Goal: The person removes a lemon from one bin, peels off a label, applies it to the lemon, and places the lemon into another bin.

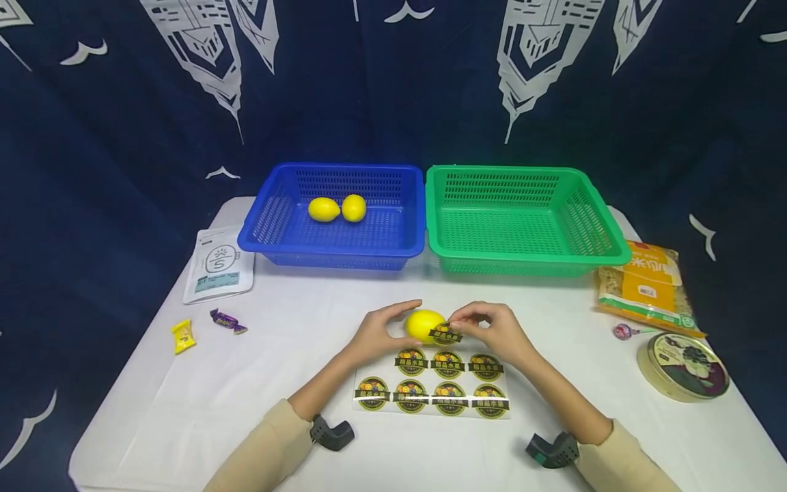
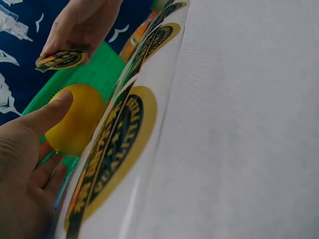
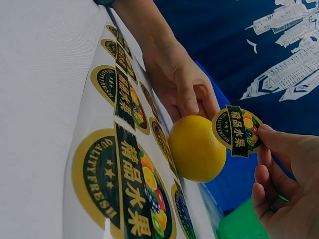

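Note:
A yellow lemon [image 1: 423, 326] lies on the table just beyond the sticker sheet. My left hand [image 1: 378, 335] holds it from the left; in the left wrist view the thumb [image 2: 60, 107] rests on its near side, with the fingers around the far side. Between thumb and fingertips, my right hand [image 1: 494, 333] pinches a round black-and-gold fruit sticker [image 3: 238, 130] by its edge. That sticker stands close to the lemon's right side and overlaps it in the head view. Several more such stickers remain on the clear-backed sheet [image 1: 430, 410] in front of both hands.
Behind, a blue basket [image 1: 332, 261] with two lemons [image 1: 324, 210] stands beside a green basket [image 1: 529, 265]. At left lie a white pouch [image 1: 219, 265], a purple candy [image 1: 227, 321] and a yellow one [image 1: 183, 336]. A grain bag [image 1: 645, 287], lollipop [image 1: 623, 331] and round tin [image 1: 682, 367] sit right.

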The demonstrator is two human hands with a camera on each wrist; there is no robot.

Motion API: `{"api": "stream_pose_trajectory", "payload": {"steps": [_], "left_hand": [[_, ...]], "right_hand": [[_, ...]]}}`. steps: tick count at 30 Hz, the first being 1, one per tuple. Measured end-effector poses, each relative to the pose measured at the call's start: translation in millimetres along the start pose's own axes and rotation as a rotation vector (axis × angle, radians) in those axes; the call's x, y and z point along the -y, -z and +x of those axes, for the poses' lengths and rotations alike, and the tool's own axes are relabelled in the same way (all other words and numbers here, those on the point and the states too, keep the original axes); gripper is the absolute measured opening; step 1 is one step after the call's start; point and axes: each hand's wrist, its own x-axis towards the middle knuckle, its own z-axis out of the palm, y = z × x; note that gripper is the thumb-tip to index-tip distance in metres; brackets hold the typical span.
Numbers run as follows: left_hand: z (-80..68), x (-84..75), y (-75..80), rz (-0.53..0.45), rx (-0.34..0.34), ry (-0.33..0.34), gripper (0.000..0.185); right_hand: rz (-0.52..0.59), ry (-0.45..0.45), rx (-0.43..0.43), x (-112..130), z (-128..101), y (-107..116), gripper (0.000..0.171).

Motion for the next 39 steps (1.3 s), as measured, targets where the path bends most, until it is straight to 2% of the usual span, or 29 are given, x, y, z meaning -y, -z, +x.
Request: {"api": "stream_pose_trajectory", "payload": {"steps": [7, 14, 18, 21, 29, 36, 39], "left_hand": [[1.0, 11.5, -4.4, 0.009, 0.007, 0.013, 0.063], [0.8, 13.7, -5.0, -0.066, 0.018, 0.016, 0.062], [1.0, 13.3, -4.7, -0.072, 0.018, 0.003, 0.061], [1.2, 12.1, -4.1, -0.070, 0.020, -0.007, 0.061], [1.6, 10.2, -3.5, -0.057, 0.027, -0.008, 0.061], [0.7, 10.2, -3.5, -0.072, 0.026, -0.007, 0.061], [0.2, 10.3, -3.4, -0.079, 0.023, -0.001, 0.061]], "right_hand": [[-0.022, -0.063, 0.042, -23, 15, -11, 0.014], [-0.024, -0.044, 0.088, -28, 28, -18, 0.013], [-0.024, -0.050, 0.107, -30, 34, -20, 0.012], [-0.032, -0.063, 0.107, -27, 36, -20, 0.012], [-0.063, -0.046, 0.103, 2, 34, -20, 0.010], [-0.066, -0.023, 0.059, -31, 36, -27, 0.009], [-0.069, 0.013, 0.019, -36, 34, -30, 0.008]]}}
